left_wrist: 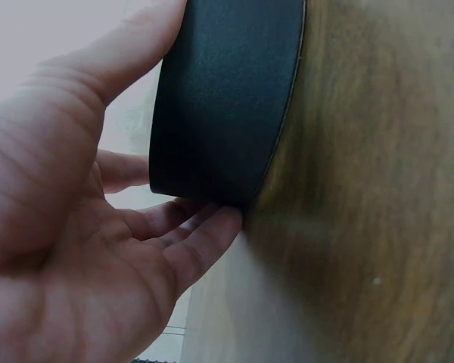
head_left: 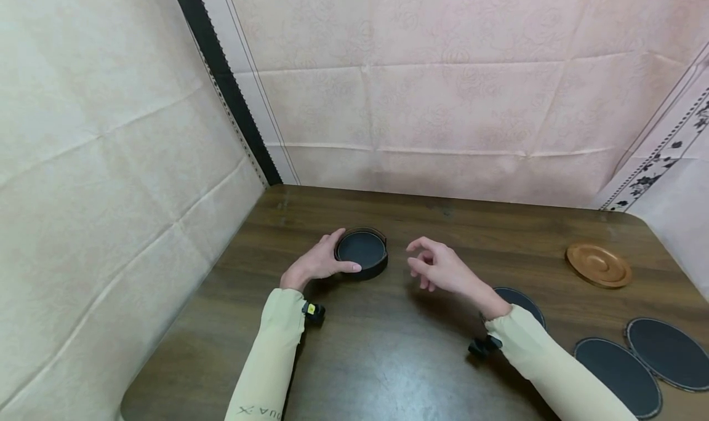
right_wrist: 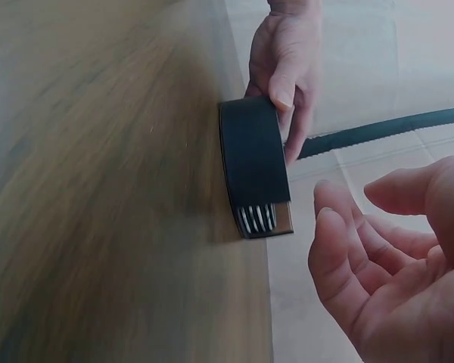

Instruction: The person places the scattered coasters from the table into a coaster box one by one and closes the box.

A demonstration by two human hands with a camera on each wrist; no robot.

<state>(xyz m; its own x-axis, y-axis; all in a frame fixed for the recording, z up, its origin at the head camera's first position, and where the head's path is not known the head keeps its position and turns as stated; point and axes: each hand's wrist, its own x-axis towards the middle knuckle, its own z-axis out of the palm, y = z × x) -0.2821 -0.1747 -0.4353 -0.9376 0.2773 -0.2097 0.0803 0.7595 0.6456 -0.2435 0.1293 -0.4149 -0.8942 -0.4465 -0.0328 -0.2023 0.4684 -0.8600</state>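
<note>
A round black coaster holder (head_left: 361,250) with a low wall sits on the wooden table, left of the middle. My left hand (head_left: 320,262) grips it from the left, thumb on the near side and fingers round the far side. In the left wrist view the smooth dark wall of the holder (left_wrist: 223,98) lies between thumb and fingers. Through a gap in its side, the right wrist view shows several stacked thin edges (right_wrist: 257,218). My right hand (head_left: 440,267) hovers to the right of the holder, fingers loosely bent and holding nothing.
A round brown wooden dish (head_left: 599,265) lies at the right. Nearer, two round black mats, a front one (head_left: 619,378) and a rear one (head_left: 670,353), lie close together; another black mat (head_left: 523,304) is partly hidden by my right forearm. Cloth-covered walls (head_left: 421,119) border the table.
</note>
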